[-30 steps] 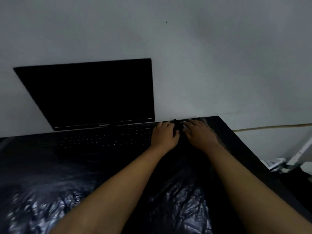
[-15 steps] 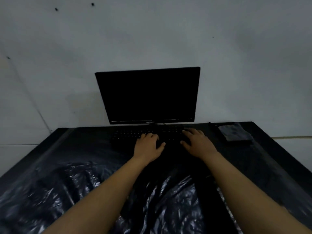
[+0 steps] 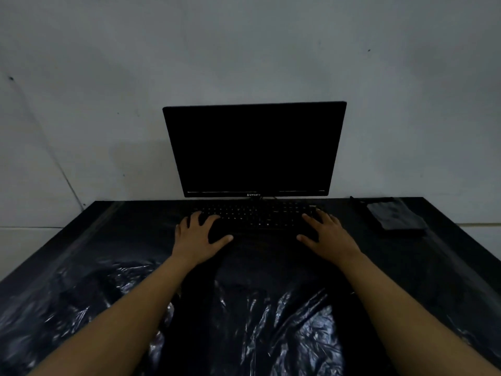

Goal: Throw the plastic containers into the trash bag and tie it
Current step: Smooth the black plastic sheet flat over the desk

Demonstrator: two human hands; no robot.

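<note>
Two hands lie flat on a dark worktop (image 3: pixel 81 240), one at each end of a black keyboard (image 3: pixel 257 217). From the left: the worktop's left edge runs from about 8 o'clock up to its far corner at 10 o'clock, and bare dark surface lies between that edge and the left hand (image 3: pixel 198 240). That hand has its fingers spread and straight, palm down, fingertips over the keyboard's left end, gripping nothing. Black glossy plastic, the trash bag (image 3: pixel 257 321), is spread over the near half of the worktop from 7 to 5 o'clock, wrinkled and shining, passing under both forearms. At 12 o'clock a dark monitor (image 3: pixel 254 150) stands against the pale wall (image 3: pixel 244 50), just behind the keyboard. The right hand (image 3: pixel 329 236) also lies open, fingers extended on the keyboard's right end. At 2 o'clock a flat grey object (image 3: pixel 393 215) rests near the far right corner, well apart from that hand. The right edge slants down toward 4 o'clock.
</note>
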